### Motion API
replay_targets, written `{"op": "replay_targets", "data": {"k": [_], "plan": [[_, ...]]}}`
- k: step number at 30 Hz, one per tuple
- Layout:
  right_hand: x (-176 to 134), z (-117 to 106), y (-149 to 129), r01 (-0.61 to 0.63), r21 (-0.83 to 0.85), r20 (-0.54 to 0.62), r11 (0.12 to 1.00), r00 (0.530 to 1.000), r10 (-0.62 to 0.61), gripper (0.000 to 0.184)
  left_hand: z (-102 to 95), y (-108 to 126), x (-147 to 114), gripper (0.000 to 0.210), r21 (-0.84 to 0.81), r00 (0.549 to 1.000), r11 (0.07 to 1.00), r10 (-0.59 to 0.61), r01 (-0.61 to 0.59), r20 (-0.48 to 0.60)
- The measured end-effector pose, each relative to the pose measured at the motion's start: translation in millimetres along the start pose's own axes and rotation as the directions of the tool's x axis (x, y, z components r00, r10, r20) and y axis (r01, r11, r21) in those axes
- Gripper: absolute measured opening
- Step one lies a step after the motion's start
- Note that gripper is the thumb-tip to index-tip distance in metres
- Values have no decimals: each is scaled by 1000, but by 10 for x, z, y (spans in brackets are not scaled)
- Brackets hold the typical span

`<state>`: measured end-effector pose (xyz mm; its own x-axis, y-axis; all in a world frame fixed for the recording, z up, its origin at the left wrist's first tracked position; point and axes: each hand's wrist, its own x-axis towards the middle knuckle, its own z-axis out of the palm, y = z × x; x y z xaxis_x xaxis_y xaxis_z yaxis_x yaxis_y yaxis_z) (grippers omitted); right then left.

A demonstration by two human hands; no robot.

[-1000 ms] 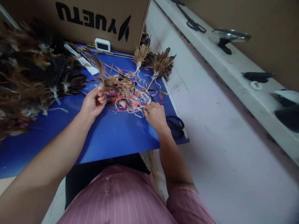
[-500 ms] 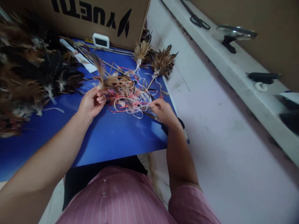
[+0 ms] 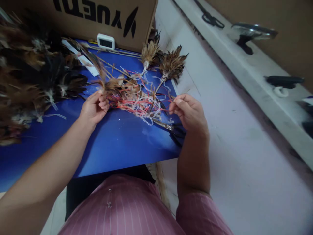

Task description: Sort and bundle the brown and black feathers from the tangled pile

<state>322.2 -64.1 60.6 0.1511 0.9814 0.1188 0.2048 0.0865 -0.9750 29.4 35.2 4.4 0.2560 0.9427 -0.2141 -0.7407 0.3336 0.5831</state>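
My left hand (image 3: 95,109) pinches the base of a small bunch of brown feathers (image 3: 102,73), which stands up above the fingertips. To the right, my right hand (image 3: 189,111) is closed at the fingertips on a red string (image 3: 161,108) that stretches across from the left hand's side. Between the hands lies a tangled pile of clear ribbon (image 3: 146,116), red strands and loose feathers. Scissors (image 3: 168,126) with dark handles lie under the right wrist, partly hidden by it.
Many dark and brown feather bunches (image 3: 46,85) heap up on the left of the blue table (image 3: 110,143). Two tied feather bunches (image 3: 171,62) lie at the back right. A white digital clock (image 3: 106,41) stands before a cardboard box (image 3: 102,26). A wall (image 3: 220,124) borders the right.
My right hand has moved right and slightly up from the ribbon pile, drawing the red string out straighter. The scissors show more. My left hand stays nearly in place with the feathers.
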Motion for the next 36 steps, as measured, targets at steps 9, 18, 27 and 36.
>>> {"op": "replay_targets", "data": {"k": [9, 18, 27, 36], "plan": [[30, 19, -28, 150, -550, 265, 821, 964, 1, 14, -7, -12, 9, 31, -1, 999, 1000, 11, -11, 40], [1055, 338, 468, 190, -735, 96, 651, 979, -178, 19, -13, -13, 21, 28, 55, 1000, 998, 6, -5, -17], [1736, 476, 653, -145, -826, -184, 544, 983, -18, 10, -17, -18, 33, 29, 75, 999, 997, 14, -12, -29], [1958, 430, 798, -80, -776, -140, 625, 989, -47, 5, -32, -17, 48, 27, 63, 1000, 998, 17, -17, -9]]}}
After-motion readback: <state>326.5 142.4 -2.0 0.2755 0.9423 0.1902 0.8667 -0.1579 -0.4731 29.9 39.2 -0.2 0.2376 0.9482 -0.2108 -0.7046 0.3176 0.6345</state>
